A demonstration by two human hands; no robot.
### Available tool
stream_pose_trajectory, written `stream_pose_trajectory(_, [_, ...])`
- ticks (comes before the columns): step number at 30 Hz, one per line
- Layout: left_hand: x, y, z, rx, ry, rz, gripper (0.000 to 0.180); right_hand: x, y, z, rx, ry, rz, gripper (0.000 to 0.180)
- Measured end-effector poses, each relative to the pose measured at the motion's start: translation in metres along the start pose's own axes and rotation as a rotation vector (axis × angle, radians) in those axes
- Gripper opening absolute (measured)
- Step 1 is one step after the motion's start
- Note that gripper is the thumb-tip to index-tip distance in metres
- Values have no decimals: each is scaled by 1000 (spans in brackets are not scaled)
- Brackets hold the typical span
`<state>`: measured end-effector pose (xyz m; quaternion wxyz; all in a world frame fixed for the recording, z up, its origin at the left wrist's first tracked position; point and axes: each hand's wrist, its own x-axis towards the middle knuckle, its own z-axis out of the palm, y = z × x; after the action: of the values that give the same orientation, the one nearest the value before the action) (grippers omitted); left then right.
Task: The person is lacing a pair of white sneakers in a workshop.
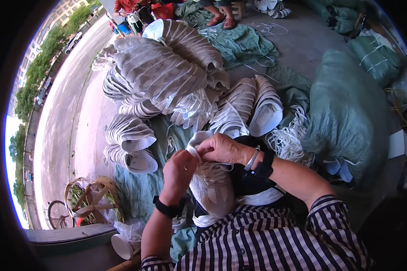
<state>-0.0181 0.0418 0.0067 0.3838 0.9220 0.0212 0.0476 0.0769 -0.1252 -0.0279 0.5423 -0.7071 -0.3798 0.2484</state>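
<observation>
We see a bulging green sack [348, 113] at the right and, ahead, a big heap of nested shoe uppers [158, 67]; whether those are laced, we cannot tell. A tangle of white laces [288, 140] lies beside the sack, so we judge plenty of lacing remains. The pale shoe upper [212, 195] in hand sits at the lap, toe toward the body, lace rows already crossing its front; its top end looks unfinished to us. Our right hand [223, 149] has its fingers pinched on that upper's top edge; our left hand [180, 174] curls narrow just beside, its grip's contents hidden.
</observation>
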Motion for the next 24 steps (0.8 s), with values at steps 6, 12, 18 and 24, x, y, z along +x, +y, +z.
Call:
stream_pose_trajectory(6, [-2,-32,2,-727,-209,-274,22,4,-2,7,-139,103,20,17])
stream_pose_trajectory(12, [-2,-21,-5,-652,-264,-341,32,-1,26,-34,-173,189,-52,13])
stream_pose_trajectory(18, [-13,-25,-8,-796,-244,-393,32,-43,72,-81,-351,394,373,15])
stream_pose_trajectory(24, [-21,-6,-17,-766,-250,-390,18,-66,24,-49,-237,265,-114,23])
